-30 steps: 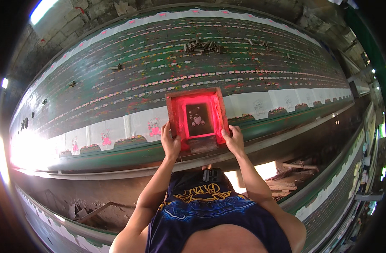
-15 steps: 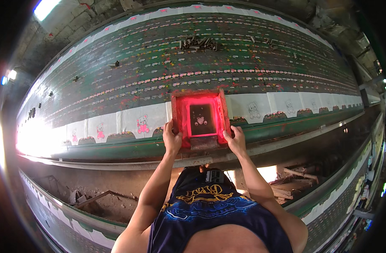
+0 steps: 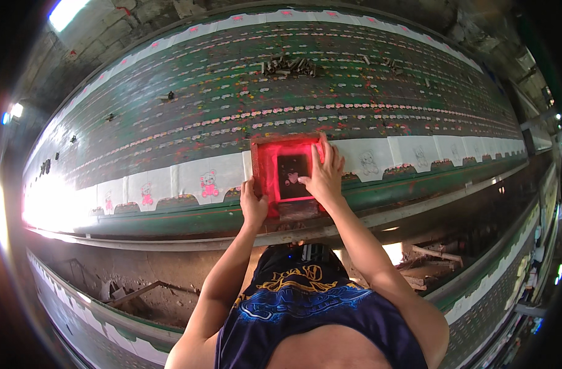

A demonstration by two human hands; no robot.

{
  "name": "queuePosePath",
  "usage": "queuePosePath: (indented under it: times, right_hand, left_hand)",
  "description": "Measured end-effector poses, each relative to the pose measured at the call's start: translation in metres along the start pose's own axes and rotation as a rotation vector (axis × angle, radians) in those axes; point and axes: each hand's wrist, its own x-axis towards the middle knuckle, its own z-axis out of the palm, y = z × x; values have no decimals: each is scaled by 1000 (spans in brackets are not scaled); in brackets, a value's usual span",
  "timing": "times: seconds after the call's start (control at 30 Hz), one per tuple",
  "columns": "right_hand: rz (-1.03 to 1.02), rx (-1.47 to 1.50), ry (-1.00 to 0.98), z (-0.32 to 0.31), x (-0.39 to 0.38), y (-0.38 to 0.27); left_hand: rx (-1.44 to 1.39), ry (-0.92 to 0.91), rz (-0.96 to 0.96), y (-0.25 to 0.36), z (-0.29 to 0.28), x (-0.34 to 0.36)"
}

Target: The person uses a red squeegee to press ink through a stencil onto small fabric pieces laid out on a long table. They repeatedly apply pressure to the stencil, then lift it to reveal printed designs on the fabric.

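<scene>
A small screen printing frame (image 3: 254,161), wooden and coated in bright pink-red ink, lies on the near strip of white fabric pieces. Its dark mesh window (image 3: 293,166) shows a pale stencil shape. My left hand (image 3: 254,203) is closed on the frame's lower left side. Over the right side lies my right hand (image 3: 325,174), fingers stretched out and apart across the rail, thumb reaching over the mesh. Left of the frame, fabric pieces carry pink teddy bear prints (image 3: 209,182); to the right, the bears (image 3: 369,162) show only as dark outlines.
The long green printing table (image 3: 201,129) has rows of small coloured prints. Short dark cylindrical pieces (image 3: 288,65) lie heaped toward its far side. A rail (image 3: 188,243) runs along the near edge. Wood scraps (image 3: 437,253) lie below right, and another table (image 3: 477,307) stands behind me.
My right hand has moved from the frame's lower right corner up over its right side, its fingers now extended. My left hand stays on the left side; the frame has hardly moved.
</scene>
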Motion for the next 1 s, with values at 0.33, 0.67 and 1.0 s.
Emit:
queuePosePath:
  times: [0.33,0.67,1.0]
  right_hand:
    - [19,-133,-159,23,39,-13]
    - [112,-97,-95,16,53,-9]
    - [305,153,4,42,-28,88]
  left_hand:
    - [9,50,53,-1,2,-3]
    - [-16,-29,-13,2,1,-3]
    - [-8,70,103,0,6,-3]
